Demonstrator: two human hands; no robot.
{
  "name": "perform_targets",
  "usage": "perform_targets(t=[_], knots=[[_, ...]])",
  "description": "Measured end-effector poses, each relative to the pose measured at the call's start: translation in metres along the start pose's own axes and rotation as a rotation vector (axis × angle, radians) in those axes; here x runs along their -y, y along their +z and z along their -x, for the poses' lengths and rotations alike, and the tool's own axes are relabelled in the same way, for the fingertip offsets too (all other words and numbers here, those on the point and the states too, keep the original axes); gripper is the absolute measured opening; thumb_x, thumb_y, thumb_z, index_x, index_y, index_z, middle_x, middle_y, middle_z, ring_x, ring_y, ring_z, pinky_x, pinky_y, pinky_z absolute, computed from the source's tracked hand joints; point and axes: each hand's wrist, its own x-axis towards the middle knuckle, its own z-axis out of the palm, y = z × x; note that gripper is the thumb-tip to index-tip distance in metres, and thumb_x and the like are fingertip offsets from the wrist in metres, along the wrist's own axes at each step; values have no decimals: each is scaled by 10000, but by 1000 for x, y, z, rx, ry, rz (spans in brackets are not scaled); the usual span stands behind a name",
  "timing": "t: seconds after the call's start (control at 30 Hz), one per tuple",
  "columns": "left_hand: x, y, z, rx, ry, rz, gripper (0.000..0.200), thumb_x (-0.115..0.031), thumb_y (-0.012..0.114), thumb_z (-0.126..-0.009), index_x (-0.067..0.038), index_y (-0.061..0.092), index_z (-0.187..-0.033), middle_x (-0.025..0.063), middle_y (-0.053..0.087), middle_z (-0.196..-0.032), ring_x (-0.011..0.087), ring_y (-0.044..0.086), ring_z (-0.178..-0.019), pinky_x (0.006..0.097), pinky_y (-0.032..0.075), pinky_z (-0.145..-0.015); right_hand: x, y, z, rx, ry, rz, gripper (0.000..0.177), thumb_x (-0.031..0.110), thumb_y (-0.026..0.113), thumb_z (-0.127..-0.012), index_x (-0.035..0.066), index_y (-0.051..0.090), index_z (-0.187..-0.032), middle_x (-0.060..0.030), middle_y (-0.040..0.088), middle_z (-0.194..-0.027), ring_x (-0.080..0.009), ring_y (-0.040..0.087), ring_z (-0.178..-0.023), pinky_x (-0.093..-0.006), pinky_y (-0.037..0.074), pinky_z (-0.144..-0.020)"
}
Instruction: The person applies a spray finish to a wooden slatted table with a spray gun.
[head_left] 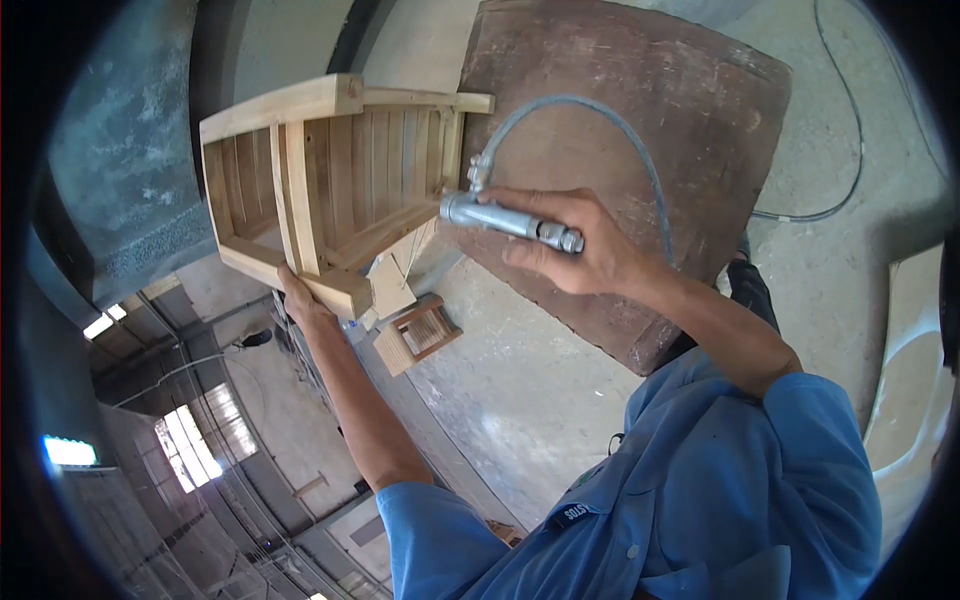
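A slatted wooden frame [300, 190], pale and box-like, is tilted at the upper left. My left hand [303, 298] grips its lower rail, with the fingers partly hidden behind the wood. My right hand [575, 240] is wrapped round a silver metal air tool [505, 219], whose wide end points left at the frame's right side. A grey hose [610, 118] is joined to a fitting near that wide end and arcs over to the right. Whether the tool touches the wood I cannot tell.
A worn brown board [690, 130] lies under the tool and hose. Below the frame, a small slatted wooden piece [425, 333] rests on the concrete floor [520, 350]. A pale panel [905, 350] stands at the right edge. Another hose [858, 130] runs along the upper right.
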Motion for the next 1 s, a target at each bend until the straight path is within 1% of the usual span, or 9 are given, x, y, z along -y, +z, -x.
perform_targets(t=[0.07, 0.23, 0.33, 0.43, 0.6, 0.73, 0.83, 0.9, 1.0], knots=[[1, -1, 0, 21, -13, 5, 532, -368, 609, -886, 41, 524, -1215, 177, 634, -1072, 316, 664, -905, 440, 581, -765, -4, 15, 6, 6, -179, 65, 521, 197, 716, -832, -47, 568, -1269, -206, 704, -978, -191, 691, -713, -310, 546, -639], [2, 8, -1, 0, 44, 7, 577, -358, 628, -868, 77, 507, -1228, 175, 631, -1095, 307, 669, -905, 435, 585, -754, -7, 40, 21, 112, -60, 67, 542, 174, 750, -790, -53, 580, -1253, -202, 704, -965, -199, 695, -738, -332, 552, -679], [1, 15, -4, 2, 43, 2, 585, -356, 632, -866, 93, 507, -1219, 185, 631, -1087, 299, 674, -878, 422, 591, -729, -13, 42, 15, 42, -28, 39, 518, 176, 720, -825, -69, 568, -1256, -165, 702, -876, -180, 682, -681, -301, 541, -596], [3, 15, -6, 54, 104, 10, 594, -361, 627, -875, 118, 504, -1204, 199, 628, -1068, 296, 676, -846, 409, 597, -699, -7, 21, 4, -123, -9, -34, 530, 272, 725, -843, -41, 591, -1249, -188, 715, -940, -189, 698, -779, -302, 554, -689], [6, 12, -18, 33, 142, -34, 628, -373, 616, -893, 157, 486, -1206, 220, 618, -1053, 300, 672, -843, 413, 593, -678, 3, 4, -3, -357, -78, 86, 507, 276, 721, -865, -33, 595, -1247, -116, 699, -846, -112, 627, -741, -266, 498, -675], [1, 13, -15, 76, 130, -53, 645, -378, 620, -899, 160, 474, -1224, 219, 617, -1069, 304, 668, -868, 426, 588, -679, -12, 10, -2, -390, -51, 112, 492, 268, 720, -865, -34, 603, -1234, -123, 695, -828, -112, 628, -736, -268, 500, -670], [0, 18, -12, 83, 148, -26, 646, -385, 616, -905, 157, 473, -1226, 220, 622, -1056, 304, 671, -844, 424, 590, -665, -20, 18, -1, -434, -117, 135, 477, 257, 718, -863, -32, 608, -1226, -131, 702, -838, -117, 635, -728, -271, 507, -675], [-1, 17, -13, 105, 146, -22, 640, -384, 614, -908, 156, 473, -1222, 219, 624, -1044, 305, 672, -828, 424, 593, -652, -18, 21, 3, -327, 52, 134, 462, 249, 719, -858, -26, 616, -1215, -159, 714, -874, -159, 673, -748, -290, 523, -701], [-1, 19, -12, 118, 144, -23, 629, -382, 610, -912, 155, 475, -1212, 216, 628, -1022, 307, 673, -801, 423, 598, -627, -31, 37, 15, -301, -39, 153, 463, 264, 726, -844, -7, 629, -1206, -178, 715, -892, -207, 699, -759, -313, 531, -701]])
